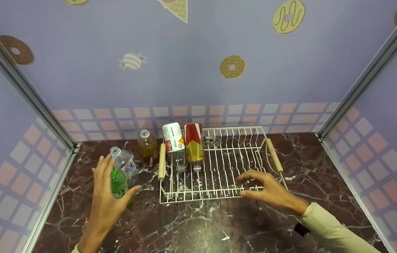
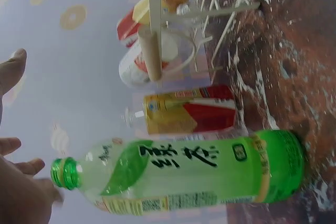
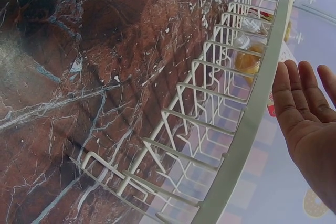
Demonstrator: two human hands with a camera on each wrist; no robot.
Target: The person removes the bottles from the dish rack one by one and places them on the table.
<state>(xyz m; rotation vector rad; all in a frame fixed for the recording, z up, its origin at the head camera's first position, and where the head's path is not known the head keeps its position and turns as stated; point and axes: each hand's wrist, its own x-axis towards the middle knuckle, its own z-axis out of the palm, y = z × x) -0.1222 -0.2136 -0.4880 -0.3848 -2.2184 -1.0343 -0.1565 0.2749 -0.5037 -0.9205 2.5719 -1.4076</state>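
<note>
A green tea bottle stands upright at the left, beside a clear bottle. My left hand is held around the green bottle with fingers and thumb spread. In the left wrist view, this hand hovers at the neck of the green bottle; whether it touches is unclear. My right hand hangs over the front right of a white wire rack, holding nothing. The right wrist view has that hand beside the rack's rail, fingers extended.
In the rack's left part, a white-labelled bottle and a red-and-yellow bottle lean upside down. Another bottle with amber colouring stands left of the wooden handle. A second wooden handle is at the right. Patterned walls surround the dark marbled tabletop.
</note>
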